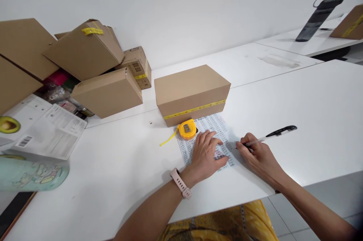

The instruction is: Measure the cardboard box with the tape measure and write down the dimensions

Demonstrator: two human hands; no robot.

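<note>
A printed sheet of paper [184, 150] with rows of small text lies on the white table, its far edge hidden by a cardboard box [195, 101] banded with yellow tape. My left hand [207, 152] rests on the sheet, fingers spread. By its fingertips sits a yellow tape measure [187, 129], a short length of yellow tape sticking out to the left. To the right of the sheet, my right hand [256, 156] grips a pen [279, 131] with a clear barrel and black cap on its back end. The pen's tip is near the sheet's right edge.
Several cardboard boxes [85, 52] are piled at the back left. Nearer are a white box with an avocado picture [51, 131] and a mint-green bottle [34, 175]. At the far right, a dark water bottle [317, 18] stands near another taped box [350, 23]. A wall rises behind.
</note>
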